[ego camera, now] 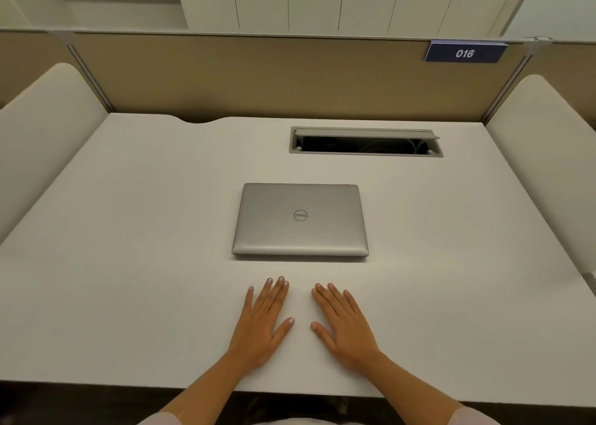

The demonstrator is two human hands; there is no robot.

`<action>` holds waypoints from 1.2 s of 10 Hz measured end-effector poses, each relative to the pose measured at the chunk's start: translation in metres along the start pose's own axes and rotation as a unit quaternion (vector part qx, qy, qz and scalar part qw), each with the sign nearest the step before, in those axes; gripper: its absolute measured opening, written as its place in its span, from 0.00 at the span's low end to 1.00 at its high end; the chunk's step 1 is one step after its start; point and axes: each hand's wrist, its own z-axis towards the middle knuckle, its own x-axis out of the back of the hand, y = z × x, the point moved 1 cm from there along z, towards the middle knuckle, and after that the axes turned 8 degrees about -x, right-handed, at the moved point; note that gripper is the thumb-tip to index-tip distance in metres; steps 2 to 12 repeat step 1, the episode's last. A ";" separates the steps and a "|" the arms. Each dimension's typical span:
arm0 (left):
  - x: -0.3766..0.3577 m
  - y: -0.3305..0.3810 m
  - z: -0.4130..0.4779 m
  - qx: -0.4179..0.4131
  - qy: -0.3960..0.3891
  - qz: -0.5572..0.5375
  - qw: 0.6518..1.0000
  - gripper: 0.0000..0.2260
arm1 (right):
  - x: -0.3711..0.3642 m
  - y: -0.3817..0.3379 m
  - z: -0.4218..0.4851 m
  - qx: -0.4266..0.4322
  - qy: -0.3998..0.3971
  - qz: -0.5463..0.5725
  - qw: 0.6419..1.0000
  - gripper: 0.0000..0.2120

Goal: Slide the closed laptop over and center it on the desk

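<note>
White desk (129, 263) | closed laptop (300, 221) centered | left hand (263, 324), right hand (343, 328) flat, empty

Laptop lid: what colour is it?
Silver-grey, with a dark round logo at its middle; the laptop shows clearly in the head view.

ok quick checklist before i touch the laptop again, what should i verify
1. Laptop lid closed: ok.
2. Laptop roughly centred on the desk, square to the front edge: ok, as far as this view shows.
3. Left hand off the laptop, flat on the desk: ok.
4. Right hand off the laptop, flat on the desk: ok.
5. Laptop apart from the open cable hatch: ok.
6. Anything plugged into the laptop: cannot tell.
</note>
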 end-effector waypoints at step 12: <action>0.020 -0.001 0.019 -0.014 0.051 -0.019 0.998 0.30 | 0.015 -0.007 0.021 0.011 0.044 0.021 0.999 0.28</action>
